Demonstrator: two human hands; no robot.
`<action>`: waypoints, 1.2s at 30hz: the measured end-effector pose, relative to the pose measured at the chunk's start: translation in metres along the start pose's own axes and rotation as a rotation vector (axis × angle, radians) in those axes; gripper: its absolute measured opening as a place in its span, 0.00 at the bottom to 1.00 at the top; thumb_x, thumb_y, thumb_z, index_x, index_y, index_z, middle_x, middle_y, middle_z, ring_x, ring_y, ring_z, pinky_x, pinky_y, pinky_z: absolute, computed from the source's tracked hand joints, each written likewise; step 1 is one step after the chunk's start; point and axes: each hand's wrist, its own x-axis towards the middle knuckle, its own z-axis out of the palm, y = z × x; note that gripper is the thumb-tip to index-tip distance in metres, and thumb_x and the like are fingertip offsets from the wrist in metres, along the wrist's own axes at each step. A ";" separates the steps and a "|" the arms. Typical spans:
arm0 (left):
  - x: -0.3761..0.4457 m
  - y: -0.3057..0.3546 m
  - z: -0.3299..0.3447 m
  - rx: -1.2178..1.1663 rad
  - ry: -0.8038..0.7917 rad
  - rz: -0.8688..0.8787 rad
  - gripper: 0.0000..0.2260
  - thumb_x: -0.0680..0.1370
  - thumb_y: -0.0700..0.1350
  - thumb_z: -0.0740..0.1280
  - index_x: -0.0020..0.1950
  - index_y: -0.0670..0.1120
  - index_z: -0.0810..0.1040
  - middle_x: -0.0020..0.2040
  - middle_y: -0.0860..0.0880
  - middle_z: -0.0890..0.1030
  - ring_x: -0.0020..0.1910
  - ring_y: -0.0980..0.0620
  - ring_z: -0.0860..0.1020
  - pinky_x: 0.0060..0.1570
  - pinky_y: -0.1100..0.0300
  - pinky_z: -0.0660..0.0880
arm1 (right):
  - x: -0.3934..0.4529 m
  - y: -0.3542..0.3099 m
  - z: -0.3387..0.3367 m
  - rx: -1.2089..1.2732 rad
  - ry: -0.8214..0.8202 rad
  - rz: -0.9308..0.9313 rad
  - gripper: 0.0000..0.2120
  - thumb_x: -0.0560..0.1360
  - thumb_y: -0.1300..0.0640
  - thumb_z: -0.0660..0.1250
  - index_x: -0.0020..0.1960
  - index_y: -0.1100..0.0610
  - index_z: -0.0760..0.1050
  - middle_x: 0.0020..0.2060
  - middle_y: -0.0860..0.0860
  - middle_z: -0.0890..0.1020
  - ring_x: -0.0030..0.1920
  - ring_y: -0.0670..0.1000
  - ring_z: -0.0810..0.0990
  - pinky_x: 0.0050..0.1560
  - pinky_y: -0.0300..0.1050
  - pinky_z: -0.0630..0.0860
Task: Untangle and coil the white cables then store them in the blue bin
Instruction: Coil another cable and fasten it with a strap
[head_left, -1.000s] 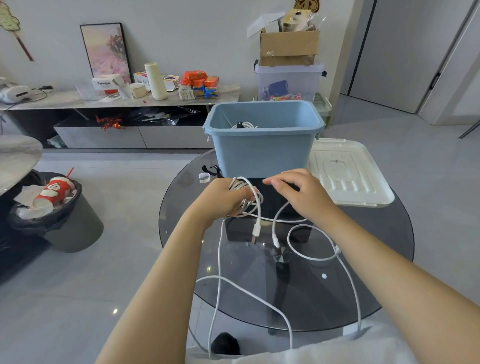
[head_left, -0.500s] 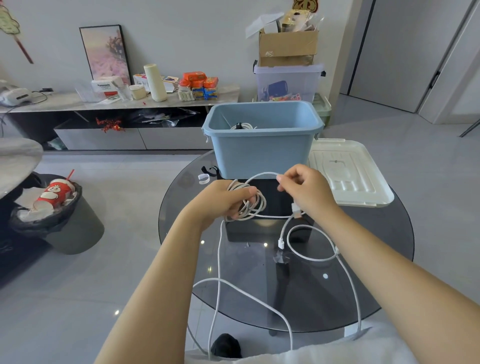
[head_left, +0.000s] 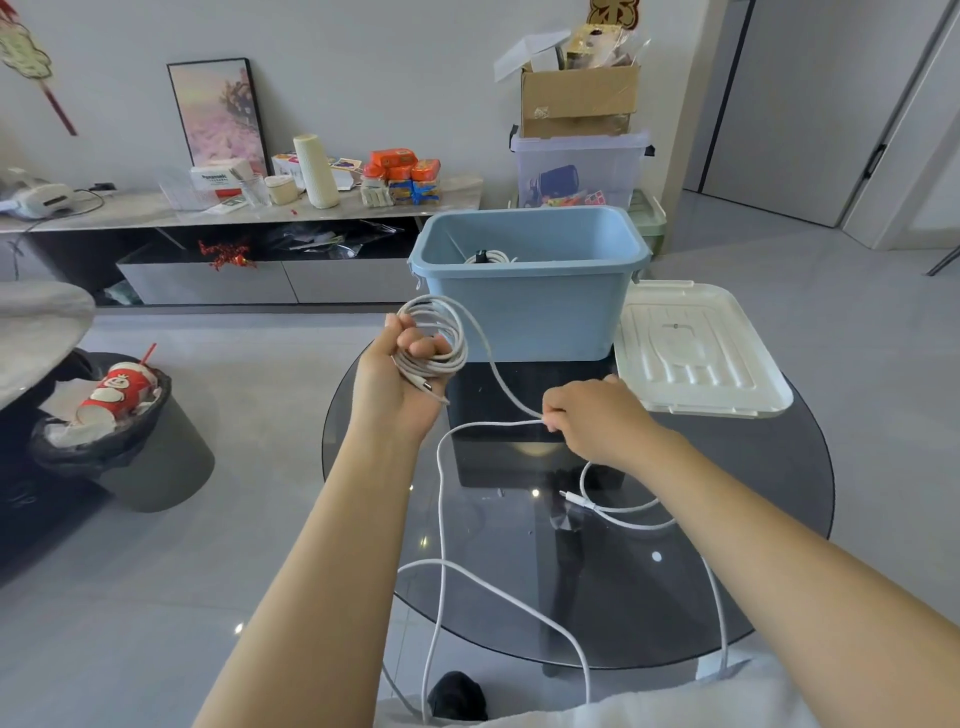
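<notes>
Cable coil (head_left: 434, 338): thin white cable, several loose loops, held up in left hand (head_left: 400, 379) in front of the blue bin (head_left: 530, 301), left of its near wall. Left grip is curled around the loops, palm facing camera; a metal-tipped connector (head_left: 427, 387) pokes out below the fingers. From the coil one strand arcs down to right hand (head_left: 592, 421), whose grip pinches it between thumb and fingertips over the round glass tabletop (head_left: 769, 519). Below the pinch the loose white cable (head_left: 441, 519) drops toward the person's lap, with another slack loop crossing the tabletop's near edge. A second connector (head_left: 576, 500) and small loop lie on the glass under the right wrist.

Blue bin stands on the tabletop, open; inside, a coiled white cable (head_left: 493, 257) with something black on it, rest of contents hidden by the wall. White lid (head_left: 691, 348) lies flat just right of the bin. On the floor left, trash bin (head_left: 130, 431) with black liner holds a red paper cup (head_left: 117, 392) and paper.
</notes>
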 end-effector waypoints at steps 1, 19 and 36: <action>0.000 0.000 -0.001 0.029 -0.004 0.023 0.14 0.84 0.44 0.53 0.40 0.43 0.70 0.26 0.52 0.70 0.24 0.56 0.72 0.36 0.62 0.77 | -0.004 -0.004 0.000 0.024 -0.049 -0.049 0.09 0.79 0.58 0.54 0.43 0.51 0.70 0.44 0.50 0.79 0.43 0.53 0.75 0.55 0.49 0.69; 0.012 0.002 -0.021 0.283 0.256 -0.052 0.13 0.80 0.35 0.55 0.36 0.44 0.66 0.22 0.53 0.59 0.19 0.56 0.58 0.21 0.66 0.64 | -0.017 -0.004 -0.014 1.148 0.234 0.032 0.09 0.73 0.54 0.70 0.36 0.52 0.73 0.22 0.45 0.64 0.22 0.45 0.60 0.24 0.34 0.59; 0.002 -0.003 -0.010 0.276 0.402 -0.081 0.14 0.77 0.38 0.56 0.31 0.44 0.65 0.20 0.50 0.72 0.24 0.55 0.80 0.28 0.61 0.79 | -0.009 0.006 0.001 1.208 0.278 0.515 0.07 0.81 0.54 0.58 0.53 0.49 0.74 0.34 0.52 0.80 0.23 0.48 0.68 0.20 0.36 0.63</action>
